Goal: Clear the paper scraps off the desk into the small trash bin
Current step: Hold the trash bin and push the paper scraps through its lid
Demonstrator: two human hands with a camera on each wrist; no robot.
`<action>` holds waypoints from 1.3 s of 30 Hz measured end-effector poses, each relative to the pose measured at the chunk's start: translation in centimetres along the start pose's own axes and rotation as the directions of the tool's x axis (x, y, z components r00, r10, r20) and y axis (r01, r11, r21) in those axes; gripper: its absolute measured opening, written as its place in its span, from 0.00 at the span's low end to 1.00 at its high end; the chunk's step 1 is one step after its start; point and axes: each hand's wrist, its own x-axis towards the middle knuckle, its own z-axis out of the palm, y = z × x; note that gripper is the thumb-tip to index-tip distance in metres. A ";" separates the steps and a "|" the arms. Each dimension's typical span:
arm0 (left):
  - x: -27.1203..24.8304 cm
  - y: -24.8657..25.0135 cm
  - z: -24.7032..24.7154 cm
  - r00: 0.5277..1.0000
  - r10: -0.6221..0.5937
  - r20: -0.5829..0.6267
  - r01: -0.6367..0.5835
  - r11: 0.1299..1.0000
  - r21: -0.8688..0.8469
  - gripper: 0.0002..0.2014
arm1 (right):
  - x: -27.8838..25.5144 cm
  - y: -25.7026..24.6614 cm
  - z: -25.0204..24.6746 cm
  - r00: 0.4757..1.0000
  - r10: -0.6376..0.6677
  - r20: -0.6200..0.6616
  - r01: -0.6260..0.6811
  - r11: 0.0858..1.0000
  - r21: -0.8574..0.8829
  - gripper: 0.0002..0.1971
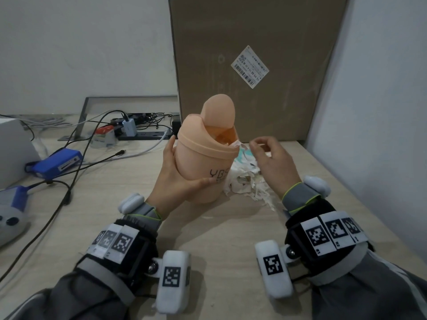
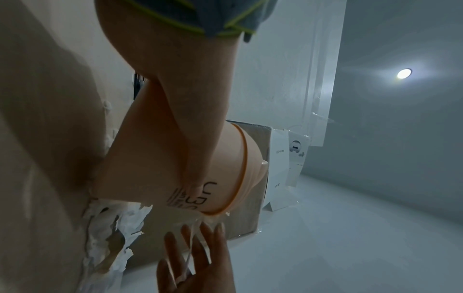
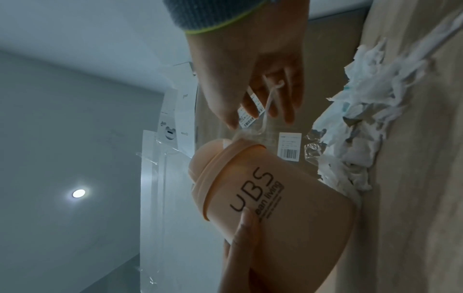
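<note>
My left hand [image 1: 173, 174] grips the body of a small peach trash bin [image 1: 201, 153], which is tilted to the right with its lid flipped up; the thumb lies across the printed lettering [image 3: 258, 190]. Just right of the bin's mouth hovers my right hand [image 1: 268, 158], fingers loosely spread. A thin paper strip [image 3: 265, 107] drapes over those fingers and trails into the opening. A heap of torn white paper scraps [image 1: 245, 181] lies on the desk [image 1: 219, 227] against the bin's right side, under the right hand. The scraps [image 2: 107, 228] show in the left wrist view too.
A tall cardboard box [image 1: 254, 65] stands right behind the bin, and a white panel [image 1: 369, 112] walls off the right side. To the left lie black and white cables [image 1: 76, 162], a blue device [image 1: 57, 160], a power strip [image 1: 143, 135] and a grey controller [image 1: 9, 220].
</note>
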 end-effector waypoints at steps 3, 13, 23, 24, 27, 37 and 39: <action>-0.1 0.2 0.1 1.000 0.003 0.000 -0.003 1.000 0.002 0.66 | -0.3 0.1 0.4 0.985 0.104 0.141 -0.118 0.989 0.093 0.15; -0.2 0.3 0.0 0.998 0.030 0.056 -0.033 0.998 0.058 0.72 | -0.3 -0.7 -0.1 0.979 -0.109 -0.174 0.156 0.945 0.289 0.02; -0.4 0.4 0.2 0.986 0.099 0.137 -0.111 0.991 0.077 0.65 | -1.6 -1.4 1.4 0.913 -0.378 0.154 0.364 0.925 0.108 0.25; -0.4 0.4 0.2 0.985 0.098 0.140 -0.109 0.991 0.078 0.65 | -1.5 -1.2 1.6 0.912 -0.367 0.181 0.353 0.930 0.105 0.27; -0.3 0.4 0.2 0.986 0.094 0.135 -0.102 0.993 0.053 0.66 | -1.5 -0.9 1.7 0.903 -0.413 0.120 0.410 0.911 0.047 0.35; -0.1 0.1 0.0 0.999 0.028 -0.020 -0.029 0.996 -0.083 0.71 | 0.4 1.1 -2.6 0.958 -0.132 -0.254 0.078 0.975 -0.210 0.09; -0.1 0.1 -0.1 0.998 0.017 -0.052 -0.023 0.993 -0.112 0.67 | 0.6 2.6 -3.6 0.994 -0.002 -0.112 -0.041 0.926 -0.376 0.11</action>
